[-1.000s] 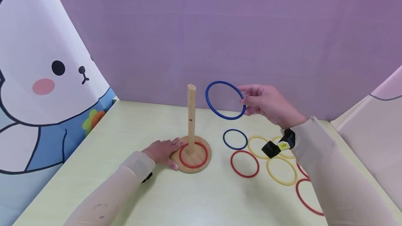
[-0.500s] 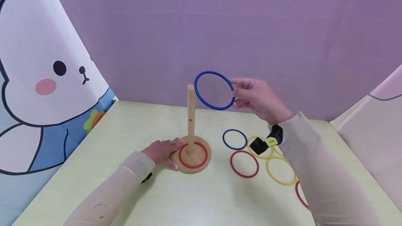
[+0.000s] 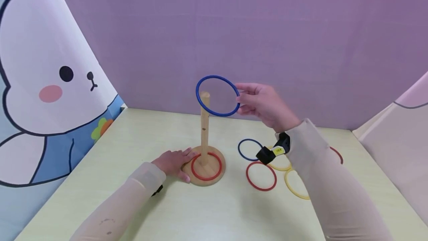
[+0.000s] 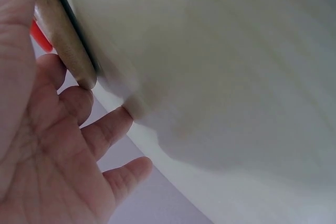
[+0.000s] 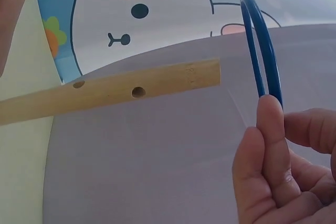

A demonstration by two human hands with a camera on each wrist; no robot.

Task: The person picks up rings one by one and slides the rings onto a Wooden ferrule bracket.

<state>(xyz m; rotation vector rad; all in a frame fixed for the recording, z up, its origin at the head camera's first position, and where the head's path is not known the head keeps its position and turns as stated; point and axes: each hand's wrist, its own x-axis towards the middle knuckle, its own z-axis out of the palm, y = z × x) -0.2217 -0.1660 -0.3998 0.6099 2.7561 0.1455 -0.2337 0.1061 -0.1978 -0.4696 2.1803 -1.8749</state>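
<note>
My right hand (image 3: pixel 264 103) pinches a blue ring (image 3: pixel 218 115) by its right side, thumb against fingers. The ring is tilted and overlaps the top of the wooden peg (image 3: pixel 204 133) in the head view. From the right wrist, the blue ring (image 5: pixel 272 59) stands just beyond the end of the peg (image 5: pixel 173 80), with a gap between them. The peg rises upright from a round wooden base (image 3: pixel 219 155), where a red ring (image 3: pixel 220 164) lies around its foot. My left hand (image 3: pixel 172 162) rests on the base's left edge, fingers spread in the left wrist view.
Right of the base, a second blue ring (image 3: pixel 241 154), a red ring (image 3: pixel 248 177) and yellow rings (image 3: pixel 290 187) lie flat on the pale table (image 3: pixel 207 215). Another red ring (image 3: pixel 339 154) is partly hidden by my right sleeve. A purple cloth (image 3: pixel 267 40) hangs behind.
My right hand has carried the blue ring leftward and somewhat up, from beside the peg to over its top. The left hand has stayed on the base.
</note>
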